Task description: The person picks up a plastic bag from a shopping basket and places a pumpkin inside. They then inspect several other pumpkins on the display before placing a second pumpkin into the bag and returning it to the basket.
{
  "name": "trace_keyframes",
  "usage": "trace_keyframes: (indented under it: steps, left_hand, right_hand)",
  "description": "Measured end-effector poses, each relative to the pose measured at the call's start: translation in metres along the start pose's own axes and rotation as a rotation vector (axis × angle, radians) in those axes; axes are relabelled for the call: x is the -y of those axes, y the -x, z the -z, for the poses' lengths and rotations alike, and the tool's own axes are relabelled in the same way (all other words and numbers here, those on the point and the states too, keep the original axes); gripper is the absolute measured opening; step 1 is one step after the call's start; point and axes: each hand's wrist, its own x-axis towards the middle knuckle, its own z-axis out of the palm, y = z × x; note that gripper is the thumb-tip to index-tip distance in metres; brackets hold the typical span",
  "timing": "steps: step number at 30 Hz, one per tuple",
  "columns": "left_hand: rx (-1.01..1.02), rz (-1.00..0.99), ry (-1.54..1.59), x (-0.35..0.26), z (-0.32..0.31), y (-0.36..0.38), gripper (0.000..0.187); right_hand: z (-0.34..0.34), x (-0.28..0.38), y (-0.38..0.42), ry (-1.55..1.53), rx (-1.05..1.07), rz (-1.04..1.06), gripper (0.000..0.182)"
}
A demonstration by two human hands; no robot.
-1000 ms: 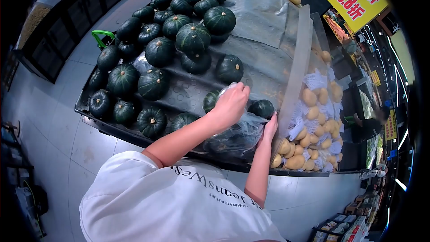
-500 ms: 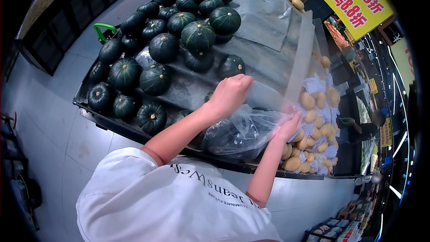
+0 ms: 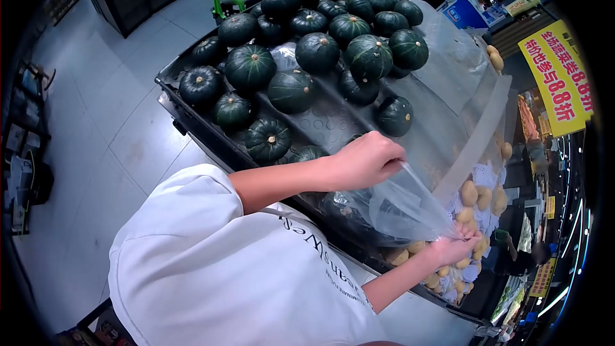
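Note:
A clear plastic bag [image 3: 410,205] is stretched between my two hands. My left hand [image 3: 368,161] pinches one upper corner of it, fingers closed, above the front of the produce stand. Lower and to the right, my right hand [image 3: 456,247] grips the gathered edge of the bag, close over the potatoes [image 3: 483,197]. Dark round shapes show through the lower part of the bag; whether they are inside it or behind it I cannot tell. Dark green pumpkins [image 3: 291,91] lie on the stand beyond my left arm, one pumpkin [image 3: 395,116] just past my left hand.
The black stand's edge [image 3: 198,131] runs in front of me. A clear plastic divider [image 3: 477,138] separates pumpkins from potatoes, some in white foam nets. A green handle [image 3: 227,1] sticks up at the far left corner. A yellow sign [image 3: 556,80] and a person [image 3: 522,259] are at right.
My view has turned, so the stand sits further right and lower. The bag is pulled tauter, its edge now gathered at my right hand.

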Motion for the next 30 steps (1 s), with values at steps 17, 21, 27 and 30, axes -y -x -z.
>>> trace_keyframes:
  steps: [17, 21, 27, 30]
  left_hand:
    - [-0.195, -0.076, 0.263, -0.034, 0.002, -0.023, 0.009]
    - [-0.167, -0.029, 0.216, -0.022, -0.001, -0.016, 0.01]
    - [0.007, 0.136, 0.14, -0.006, -0.003, 0.007, 0.013]
    - [0.027, 0.162, 0.231, 0.009, -0.008, 0.021, 0.017]
  right_hand:
    - [-0.017, 0.011, 0.004, 0.502, -0.213, 0.201, 0.032]
    - [0.002, -0.018, 0.0, 0.682, -0.106, 0.173, 0.031]
    - [0.029, -0.052, 0.017, 0.633, 0.174, -0.196, 0.024]
    - [0.036, -0.052, 0.024, 0.637, 0.255, -0.33, 0.023]
